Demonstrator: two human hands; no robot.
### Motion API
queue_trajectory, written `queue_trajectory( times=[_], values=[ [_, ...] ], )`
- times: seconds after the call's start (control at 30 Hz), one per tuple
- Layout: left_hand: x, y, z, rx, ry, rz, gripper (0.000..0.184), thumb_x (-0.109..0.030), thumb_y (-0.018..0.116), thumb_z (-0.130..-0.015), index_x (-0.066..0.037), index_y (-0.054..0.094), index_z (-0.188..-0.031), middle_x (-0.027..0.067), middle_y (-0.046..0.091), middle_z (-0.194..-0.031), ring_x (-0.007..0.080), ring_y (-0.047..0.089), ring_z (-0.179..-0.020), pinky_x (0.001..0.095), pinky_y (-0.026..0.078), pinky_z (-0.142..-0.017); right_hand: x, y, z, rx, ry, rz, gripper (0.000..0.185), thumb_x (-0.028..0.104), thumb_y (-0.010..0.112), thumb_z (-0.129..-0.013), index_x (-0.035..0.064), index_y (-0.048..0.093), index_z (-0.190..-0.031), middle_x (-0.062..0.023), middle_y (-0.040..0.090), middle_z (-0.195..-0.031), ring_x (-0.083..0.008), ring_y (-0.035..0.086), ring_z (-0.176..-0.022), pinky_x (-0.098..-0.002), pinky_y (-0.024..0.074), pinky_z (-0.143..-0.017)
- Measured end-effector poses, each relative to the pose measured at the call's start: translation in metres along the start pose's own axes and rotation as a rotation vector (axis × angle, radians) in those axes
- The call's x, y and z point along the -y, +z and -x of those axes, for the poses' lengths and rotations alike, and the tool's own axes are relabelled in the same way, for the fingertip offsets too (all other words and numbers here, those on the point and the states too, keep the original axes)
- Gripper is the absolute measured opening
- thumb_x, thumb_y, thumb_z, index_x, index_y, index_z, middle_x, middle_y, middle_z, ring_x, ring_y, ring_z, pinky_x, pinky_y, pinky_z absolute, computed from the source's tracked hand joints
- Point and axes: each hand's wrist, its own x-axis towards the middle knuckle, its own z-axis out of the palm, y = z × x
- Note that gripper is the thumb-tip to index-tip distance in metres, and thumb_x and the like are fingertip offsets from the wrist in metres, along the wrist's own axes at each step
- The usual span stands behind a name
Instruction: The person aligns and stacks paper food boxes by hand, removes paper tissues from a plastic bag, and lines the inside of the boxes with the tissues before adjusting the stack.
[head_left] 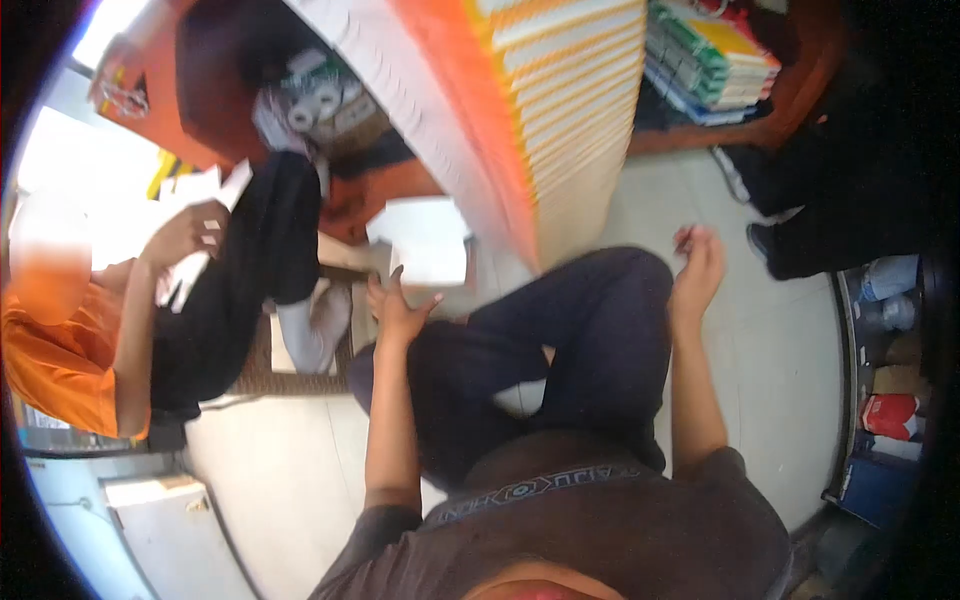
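The white paper [430,245] lay near the left grip [401,318], toward one o'clock; this grip was open (it was the nearer one). The right grip [703,268] was open too, fingers half bent.

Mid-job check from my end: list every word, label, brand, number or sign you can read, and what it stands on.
No text reads for certain.
Dark brown cloth T-shirt: blue-grey chest lettering, too blurred.
Stack of green, yellow and white books: any print too small.
Red-and-white package on the right-hand shelf: pale marks, too small.
White paper sheet near the left hand: no writing discernible.
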Motion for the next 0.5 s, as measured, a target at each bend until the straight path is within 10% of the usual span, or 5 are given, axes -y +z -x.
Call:
queue_trajectory(
  times=[0.03, 0.13, 0.33, 0.37, 0.5],
  values=[
    [0.008, 0.004, 0.010, 0.091, -0.037, 0.022, 0.100, -0.040, 0.094, -0.068, -0.017, 0.046, -0.153, 0.0277, 0.007, -0.168, 0.0533, 0.016, -0.150, 0.0660, 0.031, -0.114, -0.021, -0.012, 0.045, 0.037, 0.132, 0.062, 0.030, 0.021, 0.051, -0.109, 0.0017, 0.063, -0.090, -0.0028, 0.063, -0.084, -0.0114, 0.055, -0.080, -0.0270, 0.0450, -0.075],
    [0.027, 0.022, 0.009, 0.030, -0.026, -0.007, 0.091, -0.035, 0.095, -0.067, -0.020, 0.055, -0.147, 0.0270, 0.007, -0.168, 0.0522, 0.019, -0.149, 0.0644, 0.029, -0.116, -0.021, -0.026, 0.137, 0.221, -0.044, 0.372, 0.011, 0.002, 0.062, -0.096, -0.0014, 0.064, -0.086, -0.0100, 0.066, -0.084, -0.0227, 0.063, -0.082, -0.0358, 0.0494, -0.078],
    [0.054, 0.047, -0.022, 0.078, 0.126, 0.003, 0.035, -0.026, 0.083, -0.083, -0.015, 0.076, -0.116, 0.0193, 0.051, -0.150, 0.0435, 0.035, -0.144, 0.0634, 0.029, -0.113, 0.015, -0.007, 0.177, 0.721, -0.209, 0.246, 0.007, 0.004, 0.072, -0.089, -0.0020, 0.068, -0.087, -0.0152, 0.068, -0.083, -0.0314, 0.065, -0.081, -0.0395, 0.0516, -0.074],
    [0.049, 0.047, -0.014, -0.090, 0.159, 0.056, 0.024, -0.021, 0.075, -0.090, -0.012, 0.076, -0.113, 0.0157, 0.069, -0.125, 0.0396, 0.049, -0.135, 0.0579, 0.029, -0.114, 0.020, 0.001, 0.176, 0.756, -0.266, 0.209, 0.007, 0.004, 0.072, -0.088, -0.0022, 0.068, -0.088, -0.0151, 0.068, -0.083, -0.0316, 0.065, -0.080, -0.0398, 0.0518, -0.073],
    [0.041, -0.002, 0.027, -0.314, 0.252, 0.245, 0.019, -0.011, 0.072, -0.091, -0.003, 0.071, -0.108, 0.0179, 0.071, -0.114, 0.0382, 0.061, -0.118, 0.0515, 0.036, -0.108, 0.037, 0.038, 0.176, 0.808, -0.354, 0.089, 0.006, 0.002, 0.073, -0.087, -0.0027, 0.069, -0.087, -0.0144, 0.068, -0.082, -0.0322, 0.065, -0.081, -0.0403, 0.0527, -0.074]
  ],
)
